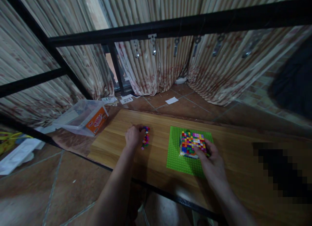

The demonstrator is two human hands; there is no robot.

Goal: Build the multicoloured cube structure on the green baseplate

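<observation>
A green studded baseplate (173,157) lies on the wooden table. On it sits a boxy block of multicoloured toy bricks (192,141), its top a patchwork of small coloured pieces. My right hand (214,161) grips this block at its right side, thumb over the near edge and fingers around the far right corner. To the left, a small cluster of loose toy bricks (146,138) lies on the bare wood. My left hand (133,136) is at the cluster's left edge with fingers curled in and closed; whatever is between the fingertips is hidden.
The wooden table (156,161) runs across the view. A clear plastic bin (83,113) with an orange label stands on the tiled floor beyond its left end. Black metal bars (156,34) with hanging clips cross ahead, before striped curtains. Papers (172,100) lie on the floor.
</observation>
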